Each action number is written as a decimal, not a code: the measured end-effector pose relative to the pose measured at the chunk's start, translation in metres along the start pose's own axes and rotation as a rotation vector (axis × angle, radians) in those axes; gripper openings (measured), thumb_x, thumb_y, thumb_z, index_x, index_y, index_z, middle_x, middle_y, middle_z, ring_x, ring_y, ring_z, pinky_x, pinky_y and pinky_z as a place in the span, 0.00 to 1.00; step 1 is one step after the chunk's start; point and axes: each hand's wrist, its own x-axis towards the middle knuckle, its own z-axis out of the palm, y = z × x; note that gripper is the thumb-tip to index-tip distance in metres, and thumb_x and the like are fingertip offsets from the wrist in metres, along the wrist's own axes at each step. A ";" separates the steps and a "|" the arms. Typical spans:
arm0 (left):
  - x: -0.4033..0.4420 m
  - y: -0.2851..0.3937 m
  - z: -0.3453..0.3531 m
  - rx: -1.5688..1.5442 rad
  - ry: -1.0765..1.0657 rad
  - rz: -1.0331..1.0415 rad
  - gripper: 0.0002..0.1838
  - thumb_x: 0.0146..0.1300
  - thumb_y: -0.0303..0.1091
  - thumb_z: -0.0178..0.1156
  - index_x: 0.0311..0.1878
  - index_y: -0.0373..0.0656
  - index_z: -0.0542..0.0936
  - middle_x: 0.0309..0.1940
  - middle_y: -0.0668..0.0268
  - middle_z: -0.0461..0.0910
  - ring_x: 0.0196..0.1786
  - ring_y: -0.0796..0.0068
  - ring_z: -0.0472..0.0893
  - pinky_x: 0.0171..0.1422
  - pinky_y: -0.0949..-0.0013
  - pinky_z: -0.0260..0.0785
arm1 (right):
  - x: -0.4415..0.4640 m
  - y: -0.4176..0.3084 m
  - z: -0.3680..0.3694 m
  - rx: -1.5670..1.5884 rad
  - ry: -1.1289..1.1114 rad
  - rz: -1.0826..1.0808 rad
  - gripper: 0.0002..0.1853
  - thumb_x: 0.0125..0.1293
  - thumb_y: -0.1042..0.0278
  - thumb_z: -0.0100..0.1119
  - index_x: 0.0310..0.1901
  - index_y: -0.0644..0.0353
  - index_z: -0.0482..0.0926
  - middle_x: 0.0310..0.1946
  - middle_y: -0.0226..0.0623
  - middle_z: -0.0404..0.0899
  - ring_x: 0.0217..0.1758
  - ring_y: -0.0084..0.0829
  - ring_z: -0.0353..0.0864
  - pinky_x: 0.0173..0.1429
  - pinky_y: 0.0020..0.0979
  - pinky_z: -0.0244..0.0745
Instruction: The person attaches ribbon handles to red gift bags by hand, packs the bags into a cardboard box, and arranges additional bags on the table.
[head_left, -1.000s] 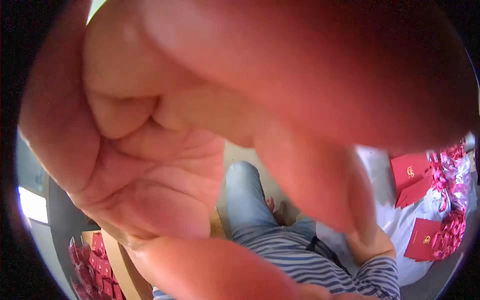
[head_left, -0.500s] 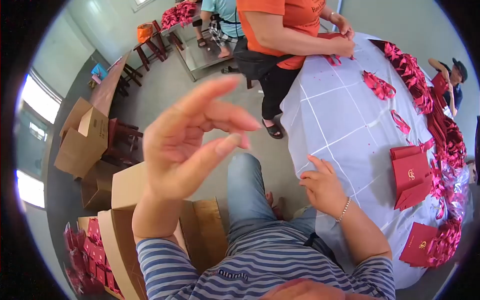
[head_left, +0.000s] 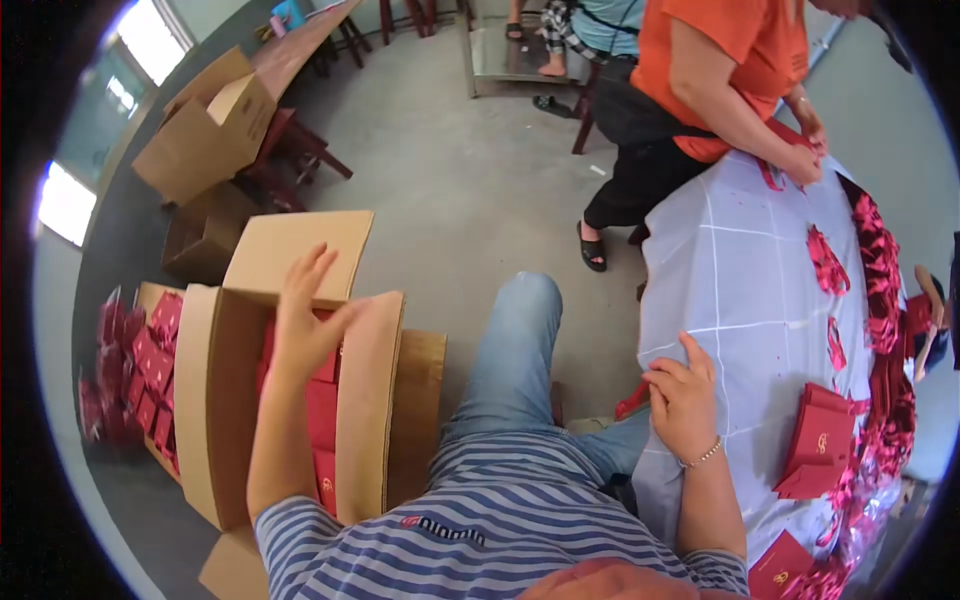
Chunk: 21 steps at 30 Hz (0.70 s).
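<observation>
My left hand (head_left: pixel 306 322) hovers above an open cardboard box (head_left: pixel 368 400) on the left, its fingers apart and nothing in them. Red bags or packets (head_left: pixel 323 410) lie inside that box, partly hidden by my hand and forearm. On the right, my right hand (head_left: pixel 686 398) rests at the near edge of the white-covered table (head_left: pixel 750 260), fingers spread and empty. Farther right on the cloth lie red gift bags with gold print (head_left: pixel 818 440), nearest to my right hand. Another red bag (head_left: pixel 782 568) sits at the lower right.
A person in an orange shirt (head_left: pixel 735 60) handles something red at the table's far end. Red ribbons (head_left: pixel 826 262) lie along the cloth. Two more cardboard boxes (head_left: pixel 205 125) and wooden stools (head_left: pixel 290 150) stand at the upper left. Packed red bags (head_left: pixel 155 370) are at the far left.
The view has turned toward the left. My left hand has moved from close before the camera to over the cardboard box. My right hand stays at the table edge.
</observation>
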 end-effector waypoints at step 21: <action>-0.058 -0.029 0.066 -0.222 -0.189 -0.275 0.46 0.55 0.48 0.71 0.73 0.37 0.63 0.75 0.45 0.56 0.78 0.50 0.52 0.80 0.55 0.46 | 0.008 -0.057 -0.086 0.292 0.221 0.021 0.27 0.60 0.77 0.60 0.62 0.68 0.72 0.60 0.50 0.75 0.62 0.45 0.77 0.65 0.46 0.71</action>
